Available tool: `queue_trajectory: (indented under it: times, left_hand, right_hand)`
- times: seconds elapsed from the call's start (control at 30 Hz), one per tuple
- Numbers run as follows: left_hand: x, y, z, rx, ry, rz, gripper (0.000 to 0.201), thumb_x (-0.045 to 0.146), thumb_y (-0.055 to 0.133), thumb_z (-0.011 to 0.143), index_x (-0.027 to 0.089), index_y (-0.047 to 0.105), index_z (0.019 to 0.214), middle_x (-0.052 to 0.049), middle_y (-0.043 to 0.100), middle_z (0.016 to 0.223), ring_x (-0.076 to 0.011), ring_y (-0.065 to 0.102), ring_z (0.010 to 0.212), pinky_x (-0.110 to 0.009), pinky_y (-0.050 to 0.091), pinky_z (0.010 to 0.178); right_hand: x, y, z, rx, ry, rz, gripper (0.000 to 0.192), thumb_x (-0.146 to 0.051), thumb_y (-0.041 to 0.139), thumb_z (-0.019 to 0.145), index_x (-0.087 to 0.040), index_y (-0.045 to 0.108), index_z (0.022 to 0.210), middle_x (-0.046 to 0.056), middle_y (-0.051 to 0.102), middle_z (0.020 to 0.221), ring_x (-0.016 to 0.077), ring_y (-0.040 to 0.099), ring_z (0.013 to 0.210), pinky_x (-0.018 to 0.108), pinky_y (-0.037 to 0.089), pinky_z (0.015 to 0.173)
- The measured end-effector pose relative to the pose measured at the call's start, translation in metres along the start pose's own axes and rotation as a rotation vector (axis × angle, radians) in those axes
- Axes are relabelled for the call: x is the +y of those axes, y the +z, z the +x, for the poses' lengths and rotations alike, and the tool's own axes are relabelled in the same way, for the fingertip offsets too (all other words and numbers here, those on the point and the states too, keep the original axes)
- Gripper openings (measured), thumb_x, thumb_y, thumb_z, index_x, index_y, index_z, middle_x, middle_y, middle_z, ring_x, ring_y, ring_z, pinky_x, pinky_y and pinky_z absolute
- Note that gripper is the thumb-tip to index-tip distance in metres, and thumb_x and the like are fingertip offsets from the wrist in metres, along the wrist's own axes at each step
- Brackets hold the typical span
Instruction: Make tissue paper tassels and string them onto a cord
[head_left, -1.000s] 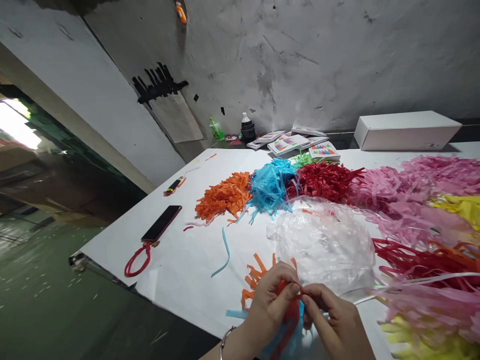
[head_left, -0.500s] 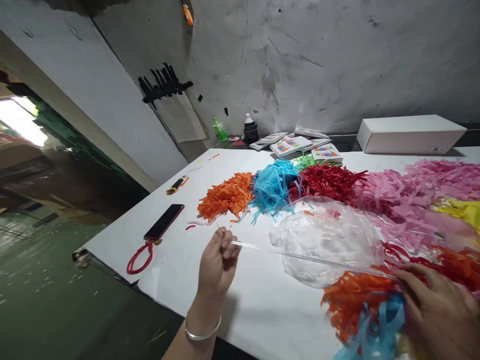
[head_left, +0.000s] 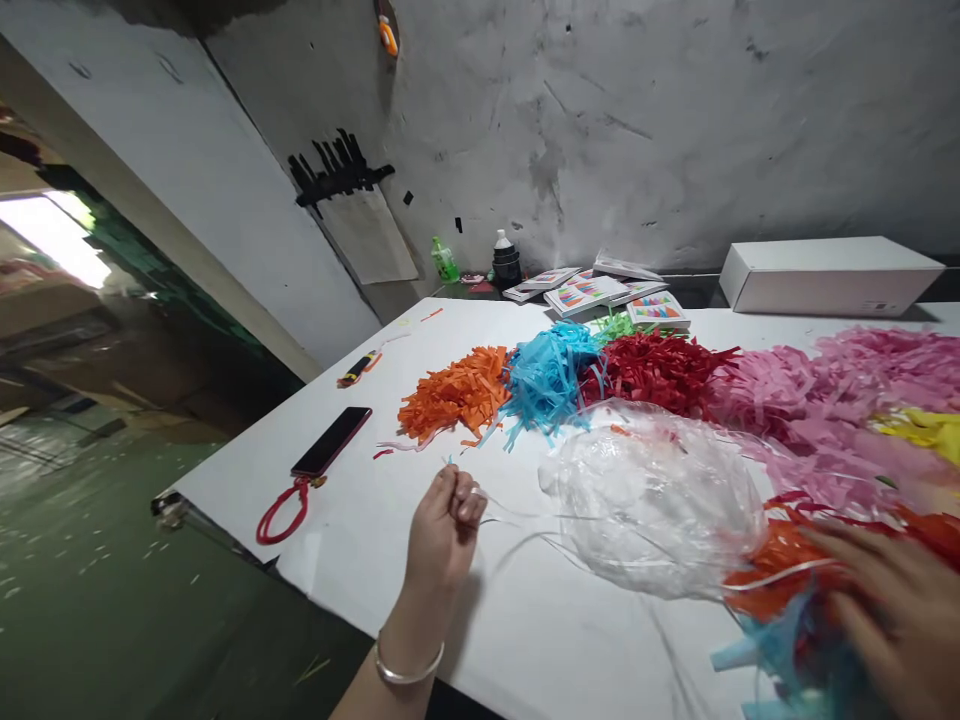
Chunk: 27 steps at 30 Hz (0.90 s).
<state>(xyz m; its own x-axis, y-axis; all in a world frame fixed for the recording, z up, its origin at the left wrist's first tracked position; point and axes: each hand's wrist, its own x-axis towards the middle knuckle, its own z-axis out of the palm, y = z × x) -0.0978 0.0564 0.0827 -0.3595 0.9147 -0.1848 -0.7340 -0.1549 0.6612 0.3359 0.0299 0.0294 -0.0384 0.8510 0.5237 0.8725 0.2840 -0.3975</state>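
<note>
We see the left hand (head_left: pixel 444 520) raised over the white table (head_left: pixel 360 540) with its fingertips pinched on the end of a thin clear string (head_left: pixel 525 520), which runs slack to the right across the front of the crumpled clear plastic bag (head_left: pixel 652 490). The right hand (head_left: pixel 896 600), blurred at the lower right, lies with fingers spread on a bundle of orange and blue paper fringe (head_left: pixel 780 600); whether it grips the bundle we cannot tell. Behind the bag lie orange (head_left: pixel 450 390), blue (head_left: pixel 547 370) and red (head_left: pixel 652 365) fringe piles, and a phone (head_left: pixel 331 456) rests near the table's left edge.
</note>
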Motion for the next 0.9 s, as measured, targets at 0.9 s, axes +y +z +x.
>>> queue_trajectory:
  times: [0.9]
  left_hand:
    - [-0.008,-0.012,-0.005,-0.028,0.165,0.459,0.044,0.048,0.08,0.075,0.021,0.047,0.083,0.007,0.057,0.061,-0.0052,0.044,0.045,-0.015,0.035,0.044]
  right_hand:
    - [-0.094,0.041,-0.008,-0.03,0.273,0.282,0.034,-0.053,0.055,0.09,-0.024,0.072,0.099,0.003,0.074,0.075,0.0193,0.068,0.058,0.026,0.052,0.053]
